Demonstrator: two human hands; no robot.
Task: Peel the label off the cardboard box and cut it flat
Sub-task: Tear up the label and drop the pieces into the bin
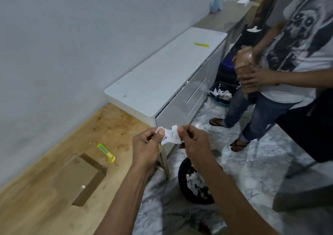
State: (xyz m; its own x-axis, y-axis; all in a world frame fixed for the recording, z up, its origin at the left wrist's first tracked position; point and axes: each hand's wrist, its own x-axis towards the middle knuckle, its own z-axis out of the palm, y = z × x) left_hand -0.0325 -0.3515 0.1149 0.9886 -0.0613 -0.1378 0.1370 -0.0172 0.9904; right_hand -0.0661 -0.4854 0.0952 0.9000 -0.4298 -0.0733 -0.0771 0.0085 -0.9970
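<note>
near the centre of the frame, the left hand (146, 147) and the right hand (193, 142) are raised side by side, each pinching one end of a crumpled white paper label (170, 135) with a barcode printed on it; thumbs and fingertips are pressed together on the paper, which stretches between the two hands. the flat brown cardboard box (79, 178), with darker tape strips along its edges, lies in the lower left of the frame on the light wooden tabletop (36, 207), well apart from the hands. just above it on the same tabletop lies a green and yellow utility knife (106, 152). below the hands, lower centre, a round black bin (182, 180) on the marbled floor holds torn white paper scraps. a white low cabinet (162, 76) runs toward the upper middle of the frame, with a small yellow-green object (201, 44) on its top. at the right edge stands a second person in a printed white t-shirt (306, 27) and jeans, holding a brown taped parcel (246, 69) in both hands.
</note>
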